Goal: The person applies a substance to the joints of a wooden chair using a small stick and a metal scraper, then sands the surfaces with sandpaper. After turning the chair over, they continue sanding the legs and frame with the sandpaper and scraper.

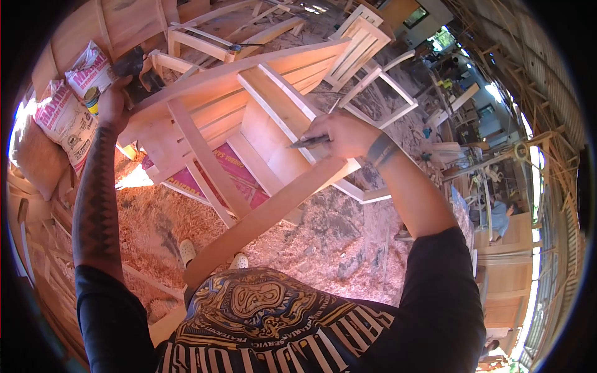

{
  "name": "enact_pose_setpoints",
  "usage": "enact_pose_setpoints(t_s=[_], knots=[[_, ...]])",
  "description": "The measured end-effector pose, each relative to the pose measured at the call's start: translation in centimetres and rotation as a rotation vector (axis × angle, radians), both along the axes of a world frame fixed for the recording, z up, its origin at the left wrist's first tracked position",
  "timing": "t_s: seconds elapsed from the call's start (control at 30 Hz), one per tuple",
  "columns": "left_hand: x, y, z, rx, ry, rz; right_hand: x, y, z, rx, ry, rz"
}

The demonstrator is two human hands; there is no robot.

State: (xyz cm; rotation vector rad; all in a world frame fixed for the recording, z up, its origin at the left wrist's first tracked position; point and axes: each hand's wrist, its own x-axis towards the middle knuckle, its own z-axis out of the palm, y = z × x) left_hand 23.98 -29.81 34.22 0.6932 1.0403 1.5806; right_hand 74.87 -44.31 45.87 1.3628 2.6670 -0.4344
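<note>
A large wooden frame (205, 93) with slats along one side stands tilted in front of me. My left hand (114, 107) is closed at its far left corner, close beside a dark object (134, 71) whose kind I cannot tell; some of the fingers are hidden. Over the frame's right part, my right hand (348, 135) is closed around a dark, pointed, pen-like tool (309, 142). Just under that hand, a loose-looking wooden board (267, 214) runs diagonally down toward my body. A box-like wooden rail (273, 99) crosses the frame near the right fingers.
Printed sacks (65, 118) and a small yellow-labelled can (91, 99) are at the left. Pink sacking (233, 174) lies beneath the frame, on shavings-covered ground (161, 230). Other wooden frames (379, 93) stand behind. A person in blue (499, 217) is far right.
</note>
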Motion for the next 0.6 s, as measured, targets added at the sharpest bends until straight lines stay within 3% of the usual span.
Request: enact_pose_setpoints(t_s=[0.17, 0.27, 0.37, 0.5, 0.6], knots=[[-0.4, -0.9, 1.0, 0.059, 0.093, -0.140, 0.9, -2.5, 0.5, 0.029, -0.032, -0.023], [0.9, -1.3, 1.5, 0.020, -0.021, -0.042, 1.1, -1.8, 0.9, -0.057, -0.085, -0.024], [1.3, -1.1, 1.2, 0.057, -0.064, -0.051, -2.3, 0.5, 4.0, -0.241, -0.113, -0.221], [0.7, -0.9, 0.9, 0.040, 0.000, -0.054, -3.8, 9.9, 1.7, 0.035, 0.223, 0.066], [0.4, 0.0, -0.1, 0.065, -0.045, -0.083, -6.3, 16.5, 0.2, 0.220, 0.161, 0.128]])
